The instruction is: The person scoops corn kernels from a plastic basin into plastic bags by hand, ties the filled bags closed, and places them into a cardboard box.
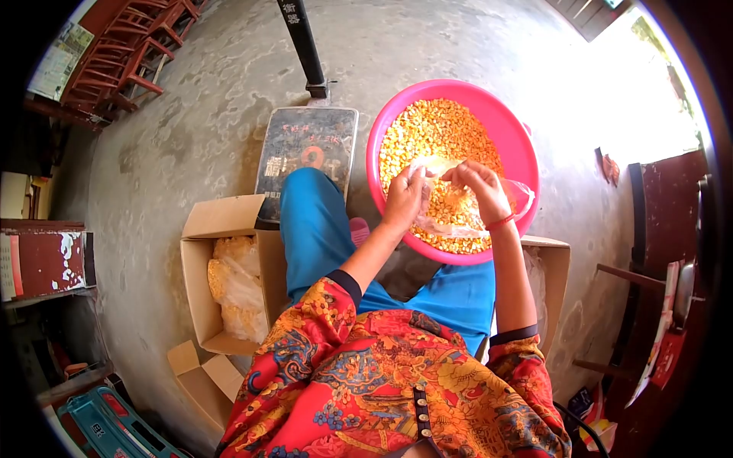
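A thin clear plastic bag [440, 227] is pinched between my two hands, above a large pink basin [527, 153] of yellow corn kernels [439, 126]. My left hand [405, 197] grips one side of the bag with its thumb up. On the other side, my right hand [481, 187] has its fingers closed on the bag's edge, and a red band circles that wrist. Part of the film hangs over the kernels and reaches toward the basin's right rim.
A platform scale [309, 141] with a black post [304, 46] stands ahead on the left. Beside my left leg, an open cardboard box [200, 263] holds filled clear bags [235, 286]. Another box [556, 278] is by my right leg. Red chairs [126, 57] are stacked at the far left.
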The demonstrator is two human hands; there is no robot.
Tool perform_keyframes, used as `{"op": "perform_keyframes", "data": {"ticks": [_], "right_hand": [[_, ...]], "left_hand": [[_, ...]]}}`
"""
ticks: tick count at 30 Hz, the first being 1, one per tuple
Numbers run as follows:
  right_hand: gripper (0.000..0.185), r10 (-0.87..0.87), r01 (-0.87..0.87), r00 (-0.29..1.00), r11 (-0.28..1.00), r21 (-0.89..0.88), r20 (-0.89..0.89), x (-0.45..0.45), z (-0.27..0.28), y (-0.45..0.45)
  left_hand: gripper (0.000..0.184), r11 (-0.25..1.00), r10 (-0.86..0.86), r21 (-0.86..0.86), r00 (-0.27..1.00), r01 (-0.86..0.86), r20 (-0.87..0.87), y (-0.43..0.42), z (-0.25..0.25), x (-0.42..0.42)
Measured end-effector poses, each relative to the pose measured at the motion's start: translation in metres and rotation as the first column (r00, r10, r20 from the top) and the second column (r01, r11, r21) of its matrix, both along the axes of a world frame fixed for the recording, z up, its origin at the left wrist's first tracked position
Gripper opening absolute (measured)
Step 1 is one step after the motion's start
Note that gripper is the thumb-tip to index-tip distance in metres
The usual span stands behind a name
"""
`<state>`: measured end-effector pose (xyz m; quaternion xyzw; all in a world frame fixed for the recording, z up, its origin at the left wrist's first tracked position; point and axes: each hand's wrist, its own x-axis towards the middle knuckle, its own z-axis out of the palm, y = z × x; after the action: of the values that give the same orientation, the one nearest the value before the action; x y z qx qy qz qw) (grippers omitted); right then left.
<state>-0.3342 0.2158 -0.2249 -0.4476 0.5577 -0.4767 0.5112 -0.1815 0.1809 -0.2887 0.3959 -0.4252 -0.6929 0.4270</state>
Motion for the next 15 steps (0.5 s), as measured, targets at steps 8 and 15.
{"op": "perform_keyframes", "data": {"ticks": [8,15], "right_hand": [[0.024,-0.069,0.068,0.997,0.996,-0.055,-0.027,-0.025,0.012,-0.009],[0.019,-0.126,0.222,0.533,0.975,-0.005,-0.836,-0.101,-0.076,-0.047]], "left_hand": [[0.021,0.986,-0.065,-0.144,0.991,0.081,0.116,0.004,0.003,0.001],[0.017,0.956,-0.032,-0.282,0.982,0.085,0.188,0.007,-0.002,-0.004]]}}
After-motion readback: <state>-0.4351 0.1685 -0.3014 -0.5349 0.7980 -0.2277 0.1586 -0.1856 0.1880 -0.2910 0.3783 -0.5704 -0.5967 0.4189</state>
